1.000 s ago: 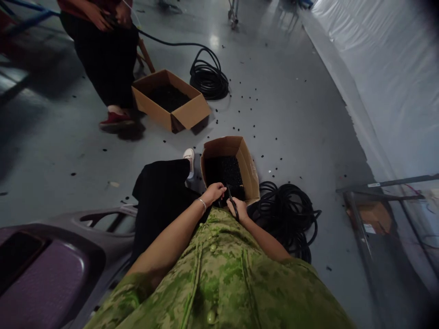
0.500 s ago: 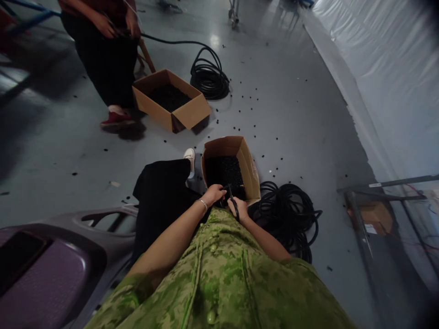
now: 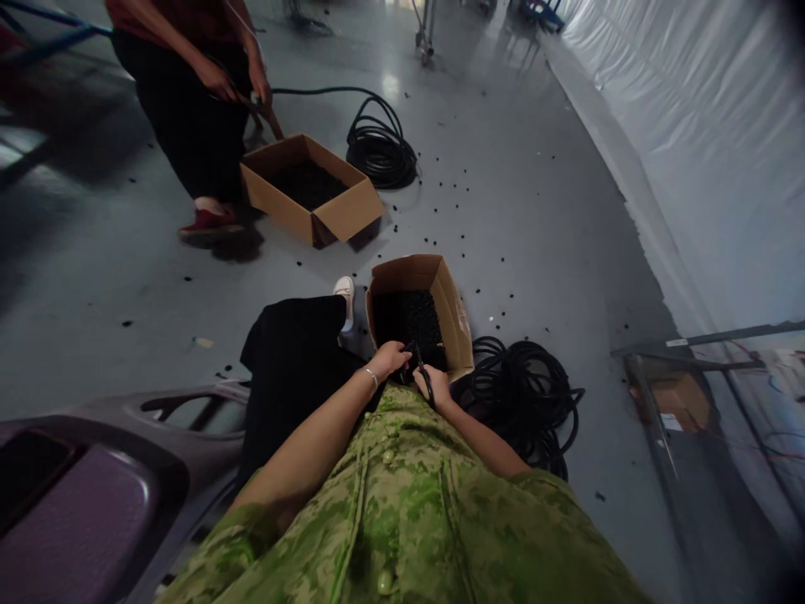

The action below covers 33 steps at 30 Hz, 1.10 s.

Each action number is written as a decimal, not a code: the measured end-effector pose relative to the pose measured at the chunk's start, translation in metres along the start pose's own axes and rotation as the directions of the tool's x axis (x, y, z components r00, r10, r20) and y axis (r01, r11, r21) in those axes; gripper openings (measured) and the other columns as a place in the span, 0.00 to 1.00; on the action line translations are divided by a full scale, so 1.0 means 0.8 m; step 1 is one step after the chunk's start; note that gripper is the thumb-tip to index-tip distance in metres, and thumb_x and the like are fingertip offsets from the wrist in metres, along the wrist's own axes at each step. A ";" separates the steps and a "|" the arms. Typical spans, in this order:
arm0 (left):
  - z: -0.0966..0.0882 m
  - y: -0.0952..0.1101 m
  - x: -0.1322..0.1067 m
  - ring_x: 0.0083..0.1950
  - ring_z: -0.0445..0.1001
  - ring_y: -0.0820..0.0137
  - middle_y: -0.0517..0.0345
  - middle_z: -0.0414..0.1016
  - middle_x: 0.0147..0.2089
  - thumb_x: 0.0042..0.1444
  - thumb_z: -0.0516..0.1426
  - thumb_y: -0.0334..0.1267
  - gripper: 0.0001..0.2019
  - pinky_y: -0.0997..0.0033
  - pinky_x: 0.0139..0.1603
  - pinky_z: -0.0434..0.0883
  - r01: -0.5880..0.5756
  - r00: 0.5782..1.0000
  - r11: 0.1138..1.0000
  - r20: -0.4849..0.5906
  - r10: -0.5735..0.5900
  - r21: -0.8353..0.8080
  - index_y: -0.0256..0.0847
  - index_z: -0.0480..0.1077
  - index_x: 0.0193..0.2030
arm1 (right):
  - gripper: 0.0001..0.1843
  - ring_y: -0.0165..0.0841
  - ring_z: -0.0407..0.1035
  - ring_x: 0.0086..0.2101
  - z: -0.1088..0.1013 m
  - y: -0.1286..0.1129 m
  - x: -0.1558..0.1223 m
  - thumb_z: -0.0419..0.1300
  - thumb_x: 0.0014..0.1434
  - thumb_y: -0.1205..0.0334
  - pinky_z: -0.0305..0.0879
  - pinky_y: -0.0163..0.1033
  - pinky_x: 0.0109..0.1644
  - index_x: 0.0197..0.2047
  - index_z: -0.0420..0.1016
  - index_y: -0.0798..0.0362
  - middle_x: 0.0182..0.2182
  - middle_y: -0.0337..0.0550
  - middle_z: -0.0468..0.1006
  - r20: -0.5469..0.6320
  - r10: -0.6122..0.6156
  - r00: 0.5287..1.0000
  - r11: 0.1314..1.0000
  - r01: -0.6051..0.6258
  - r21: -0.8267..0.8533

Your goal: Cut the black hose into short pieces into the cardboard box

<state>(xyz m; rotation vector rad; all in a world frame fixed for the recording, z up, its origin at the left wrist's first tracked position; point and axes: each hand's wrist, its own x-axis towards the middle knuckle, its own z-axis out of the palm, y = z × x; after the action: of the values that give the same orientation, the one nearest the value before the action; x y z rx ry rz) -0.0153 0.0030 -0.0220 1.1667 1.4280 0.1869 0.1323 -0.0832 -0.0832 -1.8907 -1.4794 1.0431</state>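
Over the near edge of an open cardboard box (image 3: 458, 323), both my hands are close together. My right hand (image 3: 438, 386) is closed around the black handles of scissors (image 3: 428, 387), their blades pointing away from me. The fingers of my left hand (image 3: 391, 359) pinch a dark length that looks like black hose; most of it is hidden by the hand and the shadow. Small black cut pieces (image 3: 420, 315) fill the lower part of the box. Just right of it lies a loose coil of black hose (image 3: 525, 390).
Ahead on the left, a co-worker (image 3: 189, 92) stands by a second cardboard box (image 3: 349, 210) with dark contents. Another hose coil (image 3: 381, 155) lies beyond it. Black bits dot the floor (image 3: 534, 252). A purple-grey chair (image 3: 94, 503) is at my left, a metal frame (image 3: 654, 403) at right.
My hands stay together over the box, and the scissors have shifted slightly. The co-worker's hands have moved lower and to the right. The whole view has tilted a little.
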 end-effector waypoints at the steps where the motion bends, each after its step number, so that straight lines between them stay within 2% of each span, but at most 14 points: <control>1: 0.000 0.000 0.000 0.20 0.65 0.76 0.61 0.69 0.19 0.55 0.60 0.33 0.10 0.78 0.22 0.58 0.000 1.000 1.000 -0.003 0.000 -0.002 0.36 0.68 0.23 | 0.13 0.33 0.71 0.29 0.000 0.000 0.000 0.56 0.57 0.55 0.65 0.33 0.37 0.33 0.80 0.50 0.25 0.37 0.78 0.001 -0.003 1.000 1.000 0.003 0.000; 8: -0.001 0.004 -0.006 0.20 0.66 0.76 0.62 0.69 0.20 0.56 0.60 0.32 0.09 0.78 0.23 0.60 -0.012 1.000 0.999 -0.001 0.012 -0.052 0.37 0.67 0.26 | 0.14 0.32 0.70 0.29 -0.006 -0.003 -0.003 0.56 0.58 0.52 0.65 0.33 0.36 0.33 0.78 0.51 0.25 0.37 0.76 0.016 -0.015 1.000 0.998 0.014 0.067; 13: -0.005 0.009 -0.013 0.21 0.66 0.76 0.64 0.68 0.20 0.58 0.57 0.30 0.08 0.78 0.24 0.60 -0.096 0.995 0.994 0.009 0.097 -0.061 0.38 0.66 0.27 | 0.23 0.30 0.67 0.23 -0.017 -0.006 -0.008 0.56 0.59 0.46 0.64 0.33 0.29 0.48 0.77 0.55 0.23 0.37 0.74 0.129 0.031 0.991 0.958 -0.066 0.277; 15: -0.005 0.009 -0.014 0.21 0.66 0.76 0.64 0.68 0.20 0.58 0.55 0.30 0.08 0.78 0.25 0.60 -0.139 0.990 0.989 0.000 0.139 -0.055 0.39 0.65 0.27 | 0.24 0.30 0.68 0.23 -0.022 -0.007 -0.011 0.58 0.58 0.46 0.64 0.33 0.28 0.49 0.77 0.55 0.23 0.38 0.75 0.149 0.025 0.988 0.949 -0.071 0.308; 20: -0.005 0.006 -0.012 0.22 0.64 0.76 0.66 0.65 0.20 0.57 0.54 0.31 0.06 0.78 0.25 0.59 -0.211 0.977 0.975 0.000 0.212 -0.068 0.39 0.65 0.29 | 0.20 0.32 0.71 0.25 -0.030 -0.012 -0.018 0.59 0.59 0.49 0.66 0.34 0.31 0.47 0.79 0.54 0.24 0.39 0.77 0.132 -0.005 0.991 0.974 -0.025 0.225; 26: -0.005 0.001 -0.009 0.22 0.61 0.77 0.68 0.62 0.20 0.54 0.58 0.37 0.06 0.78 0.24 0.57 -0.215 0.975 0.974 0.035 0.217 -0.071 0.39 0.65 0.30 | 0.19 0.33 0.72 0.26 -0.029 -0.011 -0.019 0.59 0.60 0.51 0.67 0.34 0.32 0.48 0.79 0.54 0.25 0.40 0.78 0.085 -0.035 0.996 0.986 0.021 0.163; 33: -0.004 0.002 -0.011 0.22 0.61 0.76 0.67 0.62 0.20 0.55 0.55 0.35 0.04 0.77 0.23 0.57 -0.218 0.974 0.975 0.048 0.220 -0.042 0.38 0.66 0.31 | 0.18 0.32 0.71 0.24 -0.028 0.000 -0.018 0.59 0.60 0.50 0.66 0.33 0.30 0.46 0.80 0.53 0.23 0.39 0.77 0.072 -0.041 0.997 0.988 0.029 0.151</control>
<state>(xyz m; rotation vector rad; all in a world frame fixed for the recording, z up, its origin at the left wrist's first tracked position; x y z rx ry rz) -0.0192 -0.0007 -0.0142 1.2891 1.2440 0.3324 0.1491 -0.0957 -0.0667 -1.7324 -1.4270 1.1860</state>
